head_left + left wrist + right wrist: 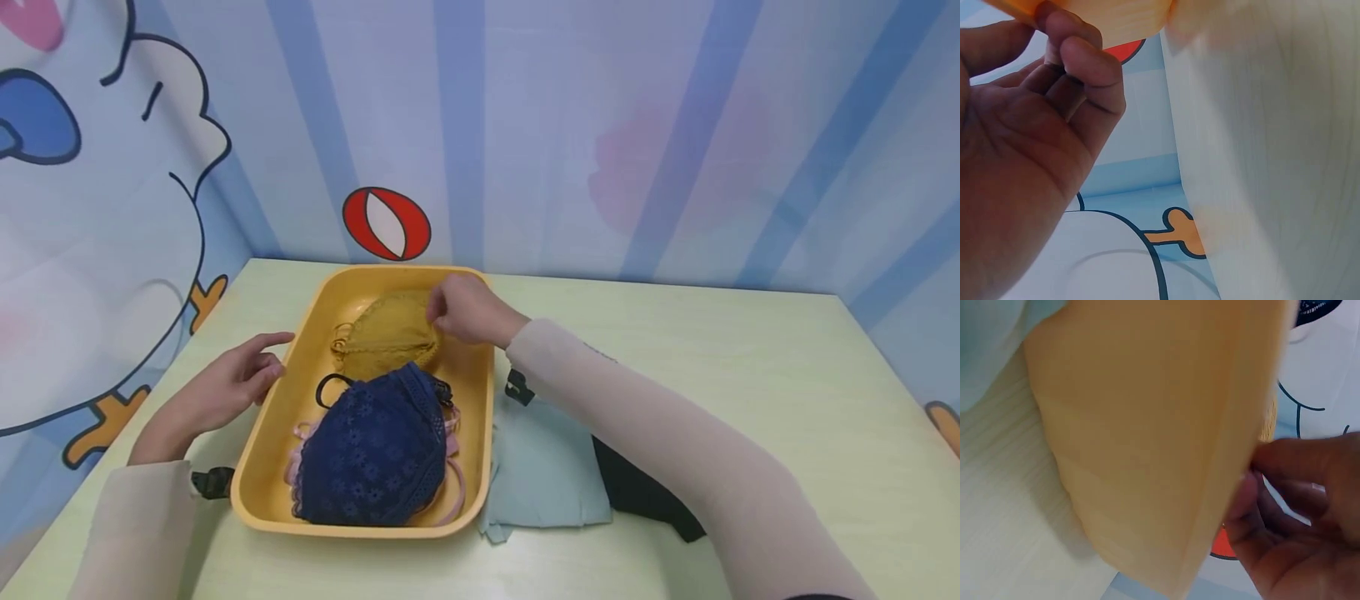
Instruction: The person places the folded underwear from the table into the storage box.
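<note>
A yellow tray (360, 530) stands on the table with folded bras in it. My right hand (468, 310) reaches over its far right rim and pinches the edge of a mustard-yellow bra (390, 329); the tray wall partly hides the fingertips in the right wrist view. My left hand (228, 387) is at the left rim, fingers loosely bent and touching the tray's edge; its palm shows in the left wrist view. Nearer the front of the tray lies a navy lace bra (371, 454), on top of a pink one (453, 492) that is mostly covered.
Right of the tray lie a folded pale blue-green garment (551, 475) and a black garment (637, 483), partly hidden under my right forearm. The pale table (750, 358) meets a printed cloth backdrop (540, 150) at the back and left.
</note>
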The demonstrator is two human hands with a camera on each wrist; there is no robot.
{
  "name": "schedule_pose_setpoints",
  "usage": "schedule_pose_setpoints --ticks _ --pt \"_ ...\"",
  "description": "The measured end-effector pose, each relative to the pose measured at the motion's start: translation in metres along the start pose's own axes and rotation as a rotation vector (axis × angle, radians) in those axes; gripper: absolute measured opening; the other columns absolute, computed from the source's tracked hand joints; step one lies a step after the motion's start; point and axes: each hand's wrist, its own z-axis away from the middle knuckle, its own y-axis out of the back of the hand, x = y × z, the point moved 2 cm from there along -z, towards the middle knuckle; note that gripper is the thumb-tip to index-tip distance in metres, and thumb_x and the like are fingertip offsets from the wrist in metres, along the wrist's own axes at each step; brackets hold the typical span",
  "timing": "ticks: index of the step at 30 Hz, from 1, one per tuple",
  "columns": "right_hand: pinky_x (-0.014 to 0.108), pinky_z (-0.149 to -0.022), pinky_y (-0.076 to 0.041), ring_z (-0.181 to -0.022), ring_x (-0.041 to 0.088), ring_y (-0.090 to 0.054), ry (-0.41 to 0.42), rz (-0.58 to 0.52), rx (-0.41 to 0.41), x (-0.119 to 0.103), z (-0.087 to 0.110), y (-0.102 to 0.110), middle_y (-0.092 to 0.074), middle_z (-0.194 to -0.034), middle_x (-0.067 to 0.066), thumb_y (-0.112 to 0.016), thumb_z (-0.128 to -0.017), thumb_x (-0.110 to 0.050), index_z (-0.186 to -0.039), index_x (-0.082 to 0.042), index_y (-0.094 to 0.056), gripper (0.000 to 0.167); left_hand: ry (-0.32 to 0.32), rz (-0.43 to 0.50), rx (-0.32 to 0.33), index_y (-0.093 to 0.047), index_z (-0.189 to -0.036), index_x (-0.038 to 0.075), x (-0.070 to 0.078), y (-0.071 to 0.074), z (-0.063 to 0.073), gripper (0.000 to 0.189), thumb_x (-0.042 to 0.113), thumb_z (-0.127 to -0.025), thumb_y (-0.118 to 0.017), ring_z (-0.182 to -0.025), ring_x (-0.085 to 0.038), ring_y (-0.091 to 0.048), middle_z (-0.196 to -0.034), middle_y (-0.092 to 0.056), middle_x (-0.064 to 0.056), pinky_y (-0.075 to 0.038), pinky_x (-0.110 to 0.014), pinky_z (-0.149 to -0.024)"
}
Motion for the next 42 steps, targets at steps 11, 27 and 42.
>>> schedule_pose_setpoints --ticks 11,27,42 --pt "0.023 -0.072 -0.047 -0.080 0.010 -0.059 0.109 -0.038 -0.229 0.006 0.002 -0.005 -0.068 -0.090 -0.001 -0.055 -0.089 0.004 -0.093 -0.012 -0.073 0.024 -0.015 -0.012 0.006 -0.028 -0.145 0.000 0.001 0.002 0.001 0.052 0.015 -0.100 -0.049 -0.077 -0.019 -0.061 -0.094 -0.060 -0.010 -0.052 -0.029 -0.067" --pt "0.029 -0.077 -0.047 -0.086 0.014 -0.058 0.075 -0.084 -0.130 0.035 0.030 0.025 -0.063 -0.095 -0.001 -0.063 -0.091 -0.011 -0.106 -0.009 -0.068 0.015 -0.039 -0.015 0.000 -0.028 -0.145 -0.001 -0.001 0.002 -0.004 0.052 0.018 -0.101 -0.048 -0.076 -0.020 -0.062 -0.094 -0.061 -0.011 -0.052 -0.031 -0.066" --pt "0.035 -0.083 -0.047 -0.100 0.019 -0.057 -0.006 -0.046 -0.124 0.095 0.117 0.066 -0.062 -0.109 -0.001 -0.064 -0.091 -0.016 -0.114 -0.012 -0.065 0.023 -0.055 -0.027 -0.014 -0.027 -0.145 -0.003 -0.011 0.005 -0.006 0.052 0.016 -0.101 -0.048 -0.074 -0.020 -0.060 -0.095 -0.061 -0.012 -0.052 -0.029 -0.067"
